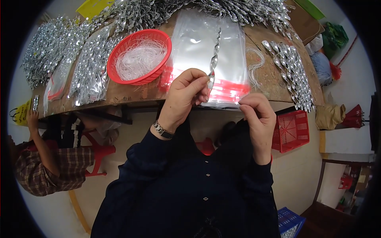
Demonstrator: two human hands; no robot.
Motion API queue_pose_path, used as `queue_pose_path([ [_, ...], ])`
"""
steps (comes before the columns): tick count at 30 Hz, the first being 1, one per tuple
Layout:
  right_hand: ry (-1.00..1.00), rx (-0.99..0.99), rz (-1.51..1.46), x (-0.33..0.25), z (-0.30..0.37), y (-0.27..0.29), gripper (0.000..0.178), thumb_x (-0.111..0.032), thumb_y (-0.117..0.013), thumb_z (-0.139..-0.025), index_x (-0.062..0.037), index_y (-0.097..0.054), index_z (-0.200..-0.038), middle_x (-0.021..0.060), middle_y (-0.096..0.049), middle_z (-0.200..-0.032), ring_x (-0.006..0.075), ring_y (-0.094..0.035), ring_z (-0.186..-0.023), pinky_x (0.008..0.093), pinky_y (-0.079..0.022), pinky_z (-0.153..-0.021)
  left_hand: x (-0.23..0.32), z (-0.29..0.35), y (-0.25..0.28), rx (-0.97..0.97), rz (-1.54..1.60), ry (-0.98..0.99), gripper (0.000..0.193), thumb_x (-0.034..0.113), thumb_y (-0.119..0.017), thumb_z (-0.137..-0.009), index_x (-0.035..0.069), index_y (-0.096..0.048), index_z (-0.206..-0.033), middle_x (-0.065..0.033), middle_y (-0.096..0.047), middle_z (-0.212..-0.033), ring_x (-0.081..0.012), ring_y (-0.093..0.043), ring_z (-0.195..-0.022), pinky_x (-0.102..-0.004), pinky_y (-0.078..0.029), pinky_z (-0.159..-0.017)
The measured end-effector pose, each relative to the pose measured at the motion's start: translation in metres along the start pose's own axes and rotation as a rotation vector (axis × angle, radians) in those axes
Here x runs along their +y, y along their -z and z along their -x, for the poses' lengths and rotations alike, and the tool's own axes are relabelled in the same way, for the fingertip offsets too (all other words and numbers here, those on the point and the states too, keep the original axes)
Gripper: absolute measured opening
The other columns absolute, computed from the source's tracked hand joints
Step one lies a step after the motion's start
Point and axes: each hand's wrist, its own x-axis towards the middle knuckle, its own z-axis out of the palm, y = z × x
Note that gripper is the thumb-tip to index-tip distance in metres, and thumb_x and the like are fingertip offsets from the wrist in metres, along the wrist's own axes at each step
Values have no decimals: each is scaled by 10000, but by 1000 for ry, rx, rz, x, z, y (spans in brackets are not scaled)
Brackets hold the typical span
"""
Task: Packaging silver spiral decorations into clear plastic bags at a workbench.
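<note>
Twisted silver strip (214, 60) is what I have in my left hand (183, 95), thumb and forefinger closed on its broader near end, while the narrow tip points away beyond my fingertips, over the clear bags (193, 41). It looks very light, so I judge that a soft pinch is enough. It stands out from my grip without drooping, which suggests some stiffness, though the slender far part would probably bend if squeezed. The surface is mirror-glossy and likely slippery; I'd keep my finger pads flat against the wide near turn rather than on a twisted edge, and leave the tip alone.

My right hand (260, 119) is apart from the strip, to the right of my pinch and nearer my body, thumb and forefinger almost meeting; whether a fine thread lies between them I cannot tell. Loose white threads (254, 67) lie beyond that hand, and more strips (291, 73) lie farther right. Left of my grip sits the red basket (139, 81).
</note>
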Motion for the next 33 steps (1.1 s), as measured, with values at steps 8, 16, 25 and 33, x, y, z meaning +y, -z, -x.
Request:
queue_pose_path([
  [8,-242,0,-161,-11,-6,-33,131,-14,-620,-861,-10,-667,-983,-14,-612,-782,35,-484,-621,172,-370,-557,-2,6,-4,-29,-13,3,154,133,-557,-933,52,-555,-1065,19,-564,-719,-29,-503,-584,-154,-379,-505],
  [16,-269,-30,-245,-3,-7,-44,210,-21,-610,-866,-12,-642,-1073,-3,-622,-809,35,-490,-639,173,-380,-565,-2,11,-8,-63,-113,-3,222,97,-537,-930,37,-529,-1144,16,-551,-745,-32,-502,-607,-153,-371,-518],
  [25,-291,-42,-247,-3,-8,-46,197,-29,-607,-865,-13,-645,-1058,-9,-617,-812,34,-484,-634,172,-380,-562,-2,15,-12,-117,-153,-22,238,83,-533,-926,30,-527,-1158,21,-546,-754,-28,-512,-627,-145,-378,-528],
  [33,-339,-31,-327,4,-6,-42,226,-34,-595,-873,-6,-642,-1092,-5,-614,-808,38,-489,-649,167,-380,-578,-1,16,-11,-117,-157,-31,250,78,-537,-925,31,-520,-1169,19,-548,-763,-31,-515,-636,-151,-379,-540],
])
